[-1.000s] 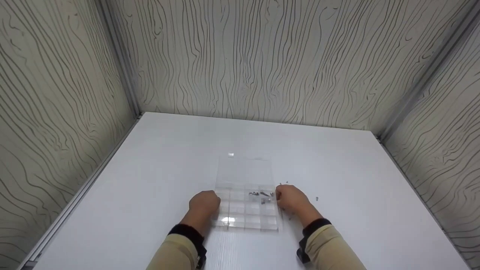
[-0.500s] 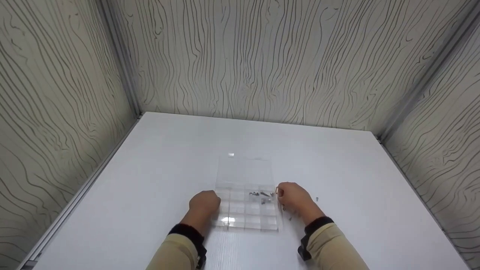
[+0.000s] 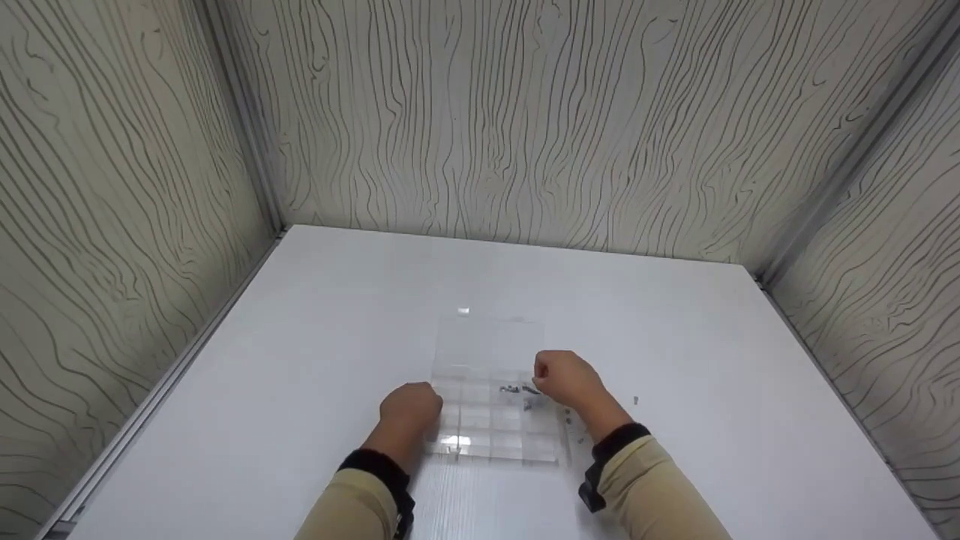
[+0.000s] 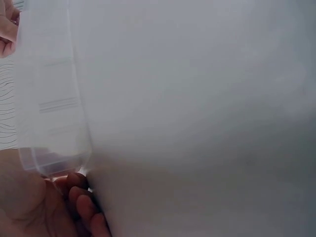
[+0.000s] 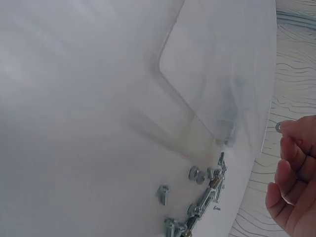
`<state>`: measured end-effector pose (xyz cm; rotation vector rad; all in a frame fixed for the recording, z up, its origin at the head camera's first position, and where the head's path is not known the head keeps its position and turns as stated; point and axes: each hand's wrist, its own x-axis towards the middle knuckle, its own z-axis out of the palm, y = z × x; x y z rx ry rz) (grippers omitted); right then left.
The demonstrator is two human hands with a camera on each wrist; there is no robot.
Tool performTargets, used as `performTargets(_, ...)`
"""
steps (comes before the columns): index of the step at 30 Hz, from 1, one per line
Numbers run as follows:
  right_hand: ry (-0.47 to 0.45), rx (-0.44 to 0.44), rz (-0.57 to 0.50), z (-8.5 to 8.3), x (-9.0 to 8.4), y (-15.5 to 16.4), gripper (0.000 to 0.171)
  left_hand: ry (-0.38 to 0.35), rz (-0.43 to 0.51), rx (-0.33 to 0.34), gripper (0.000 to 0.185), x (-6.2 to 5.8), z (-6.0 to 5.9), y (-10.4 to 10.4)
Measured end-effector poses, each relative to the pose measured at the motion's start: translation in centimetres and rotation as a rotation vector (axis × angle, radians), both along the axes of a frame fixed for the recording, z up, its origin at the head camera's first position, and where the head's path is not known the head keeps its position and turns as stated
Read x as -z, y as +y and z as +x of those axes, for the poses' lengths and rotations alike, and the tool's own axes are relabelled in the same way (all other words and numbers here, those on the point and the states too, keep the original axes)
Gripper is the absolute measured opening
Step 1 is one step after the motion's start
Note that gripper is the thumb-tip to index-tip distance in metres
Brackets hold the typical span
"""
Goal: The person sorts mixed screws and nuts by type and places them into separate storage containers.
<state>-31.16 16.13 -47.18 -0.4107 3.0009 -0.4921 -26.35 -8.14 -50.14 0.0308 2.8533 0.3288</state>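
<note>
One metal washer (image 5: 277,127): pinched in right hand (image 3: 568,377), shifted from beside to above clear compartment box's (image 3: 510,444) far-right cells, past loose bolts (image 5: 164,195). Left hand (image 3: 410,409) gripping left edge.

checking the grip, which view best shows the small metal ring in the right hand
The right wrist view: the small metal ring pokes out, partly uncovered, from the right hand. I can't make it out in the head or left wrist view.
</note>
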Motion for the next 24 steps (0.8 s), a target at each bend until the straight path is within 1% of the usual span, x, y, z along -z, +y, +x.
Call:
performTargets(2,-0.008,-0.03,0.011,0.0,0.2,-0.5,0.014,0.003,0.058,-0.045,0.008,0.0,0.1,0.0)
performTargets(7,-0.01,-0.097,0.003,0.0,0.2,-1.6,0.013,0.01,0.089,-0.075,0.009,0.1,0.1,0.0)
performTargets(10,-0.003,-0.123,-0.013,0.1,0.2,-2.0,0.014,0.008,0.109,-0.096,0.013,0.3,-0.1,0.0)
performTargets(13,0.01,-0.147,-0.019,0.1,0.2,-2.2,0.015,0.007,0.114,-0.102,0.014,0.5,-0.3,0.0)
performTargets(17,0.001,-0.153,-0.017,0.2,0.3,-2.0,0.015,0.011,0.12,-0.101,0.016,0.6,-0.3,-0.1)
performTargets(21,-0.012,-0.121,-0.015,0.1,0.1,-1.4,0.014,0.018,0.128,-0.1,0.021,0.6,-0.3,-0.2)
performTargets(23,-0.009,-0.107,-0.019,0.1,0.0,-1.0,0.014,0.025,0.12,-0.094,0.022,0.6,-0.3,-0.2)
performTargets(24,-0.005,-0.101,-0.024,0.1,0.0,-0.8,0.014,0.022,0.078,-0.063,0.019,0.6,-0.3,-0.2)
